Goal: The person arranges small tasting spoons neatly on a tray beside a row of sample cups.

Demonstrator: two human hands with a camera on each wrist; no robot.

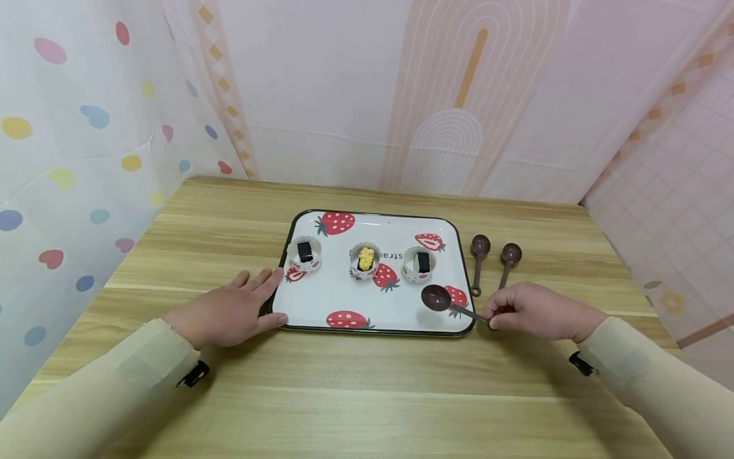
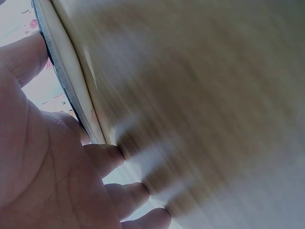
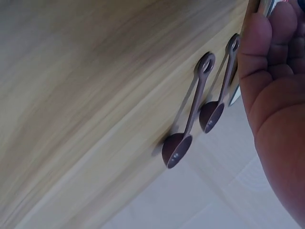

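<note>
Fingers straight and apart, the left hand (image 1: 229,311) touches the left edge of a white tray (image 1: 318,299), thumb over its black rim. The tray, printed with red strawberries, lies on a wood-grain table (image 1: 355,395). Of its 3 small round cups, the left cup (image 1: 310,266) holds a black block (image 1: 305,252), the middle cup (image 1: 362,276) a dark piece with a yellow topping (image 1: 366,256), and the right cup (image 1: 417,278) 1 more dark block (image 1: 424,262). Just nearer the person than that right cup, the bowl of a held brown spoon (image 1: 436,298) is above the tray, hollow side up. Beside the tray's right edge, 2 brown spoons (image 1: 480,245) with ringed handle ends lie on the table, bowls pointing away from the person. Rightmost, the right hand (image 1: 539,311) pinches the held brown spoon by its handle end.
</note>
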